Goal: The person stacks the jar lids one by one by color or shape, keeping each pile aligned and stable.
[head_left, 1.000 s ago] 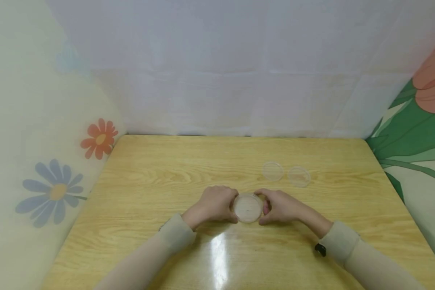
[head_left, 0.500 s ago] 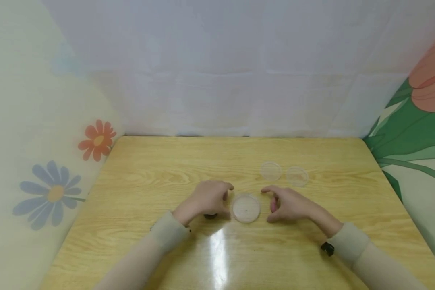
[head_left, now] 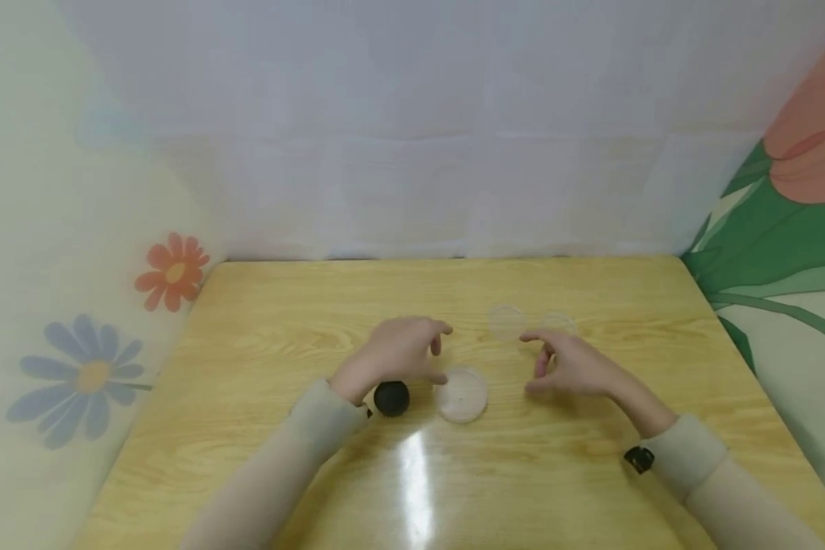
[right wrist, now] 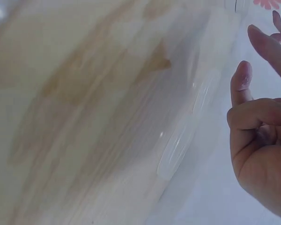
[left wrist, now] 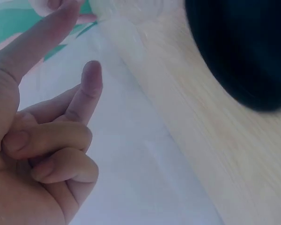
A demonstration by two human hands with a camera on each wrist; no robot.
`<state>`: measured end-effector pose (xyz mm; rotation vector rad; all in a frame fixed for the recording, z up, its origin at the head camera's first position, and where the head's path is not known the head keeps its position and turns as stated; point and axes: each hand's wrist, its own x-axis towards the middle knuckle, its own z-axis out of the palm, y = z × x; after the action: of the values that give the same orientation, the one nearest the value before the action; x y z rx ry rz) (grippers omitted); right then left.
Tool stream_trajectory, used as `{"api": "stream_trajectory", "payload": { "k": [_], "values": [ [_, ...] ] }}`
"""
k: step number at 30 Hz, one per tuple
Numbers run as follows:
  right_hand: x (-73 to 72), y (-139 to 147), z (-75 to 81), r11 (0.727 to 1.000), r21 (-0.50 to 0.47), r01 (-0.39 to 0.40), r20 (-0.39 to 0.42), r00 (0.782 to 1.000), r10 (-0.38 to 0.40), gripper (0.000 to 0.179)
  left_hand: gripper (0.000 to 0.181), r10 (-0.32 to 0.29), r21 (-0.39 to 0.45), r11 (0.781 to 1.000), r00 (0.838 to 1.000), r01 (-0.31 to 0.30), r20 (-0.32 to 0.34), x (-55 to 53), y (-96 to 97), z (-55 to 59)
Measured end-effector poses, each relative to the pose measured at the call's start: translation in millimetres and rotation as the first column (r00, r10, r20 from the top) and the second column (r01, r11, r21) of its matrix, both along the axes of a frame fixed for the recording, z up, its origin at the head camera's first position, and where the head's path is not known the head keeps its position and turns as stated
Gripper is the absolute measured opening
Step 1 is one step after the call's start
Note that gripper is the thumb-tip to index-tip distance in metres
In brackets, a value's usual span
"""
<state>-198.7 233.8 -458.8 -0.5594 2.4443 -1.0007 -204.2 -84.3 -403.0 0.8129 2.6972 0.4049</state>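
A clear round dish (head_left: 461,396), like a petri dish, lies on the table between the two hands. My left hand (head_left: 402,347) hovers at its upper left, holding nothing; thumb and index finger are spread apart. Its thumb tip overlaps the dish's rim in the head view, and contact cannot be told. Under that wrist sits a black round object (head_left: 392,398), large and blurred in the left wrist view. My right hand (head_left: 574,365) is apart from the dish on its right, thumb and index spread, nothing between them. In both wrist views the lower fingers are bent.
Two thin clear discs lie farther back: the left disc (head_left: 506,322) in full view, the right disc (head_left: 559,324) partly behind my right hand. The wooden table (head_left: 302,305) meets a white cloth (head_left: 357,191) at its back edge. Flower-printed walls flank both sides.
Both hands have let go of the clear dish and moved apart, rising slightly away from it. The dish stays on the table. The black round object has come into view under the left wrist.
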Motion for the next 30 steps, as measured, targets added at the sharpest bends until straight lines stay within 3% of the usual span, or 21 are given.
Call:
{"api": "stream_trajectory", "payload": {
  "k": [11, 18, 24, 30],
  "values": [
    [-25.3, 12, -2.8, 0.997, 0.001, 0.079, -0.02, 0.997, -0.079, 0.083, 0.074, 0.024, 0.03, 0.999, 0.999, -0.023, -0.03, -40.5, 40.9, -16.9],
    [-44.5, 5, -5.3, 0.991, 0.007, 0.137, 0.005, 0.991, -0.137, 0.083, 0.074, 0.044, 0.033, 0.999, 0.999, -0.043, -0.006, -66.5, 56.1, -28.1],
    [-54.9, -5, -4.3, 0.984, 0.043, 0.172, 0.045, 0.984, -0.174, 0.084, 0.074, 0.015, 0.005, 1.0, 0.999, -0.015, 0.03, -85.4, 62.9, -39.7],
    [-60.3, -16, -3.4, 0.975, 0.112, 0.193, 0.017, 0.981, -0.196, 0.084, 0.075, -0.019, -0.017, 1.0, 0.998, 0.02, 0.056, -100.3, 69.1, -49.0]
  ]
}}
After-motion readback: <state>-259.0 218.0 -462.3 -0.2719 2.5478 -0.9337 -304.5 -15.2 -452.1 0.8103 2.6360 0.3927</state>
